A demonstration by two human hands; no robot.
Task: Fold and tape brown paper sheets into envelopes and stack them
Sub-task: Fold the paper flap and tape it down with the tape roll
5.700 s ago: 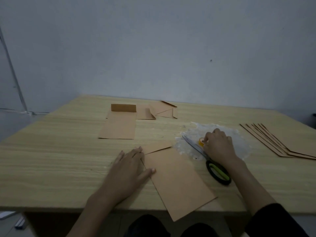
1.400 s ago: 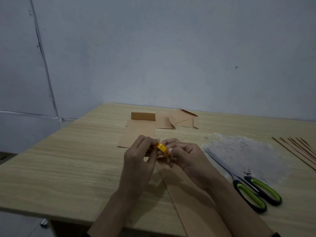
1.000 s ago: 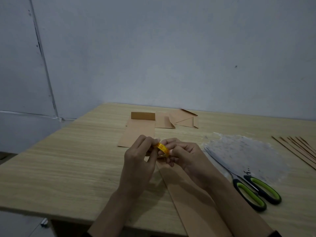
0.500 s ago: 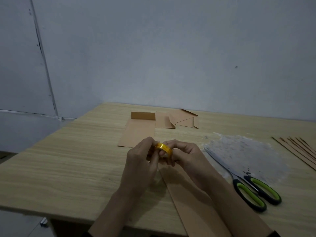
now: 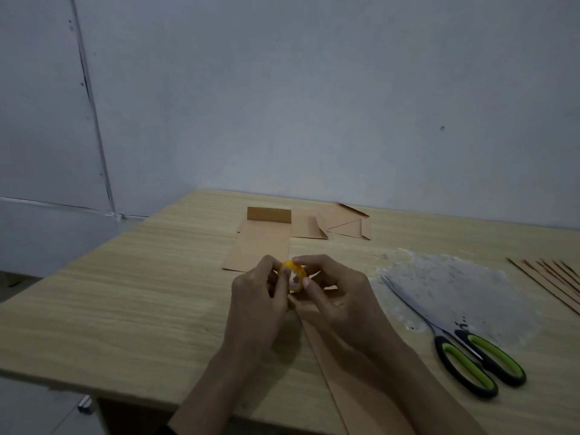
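Note:
A small yellow tape roll (image 5: pixel 294 273) is held above the table between both hands. My left hand (image 5: pixel 257 296) grips its left side with curled fingers, and my right hand (image 5: pixel 337 296) pinches its right side with thumb and forefinger. Under my hands and right forearm lies a folded brown paper sheet (image 5: pixel 342 384), running toward the table's front edge and largely hidden. A folded envelope with its flap raised (image 5: pixel 262 243) lies farther back. Several flat brown sheets (image 5: pixel 555 282) fan out at the right edge.
Green-handled scissors (image 5: pixel 464 353) lie at the right on a patch of whitish residue (image 5: pixel 455 287). Brown paper offcuts (image 5: pixel 342 224) sit at the back of the wooden table (image 5: pixel 125 309). A grey wall rises behind it.
Over the last second both hands have turned the tape roll between the fingers, so its opening now faces more toward me. Earlier, my right hand picked the roll up from beside the scissors.

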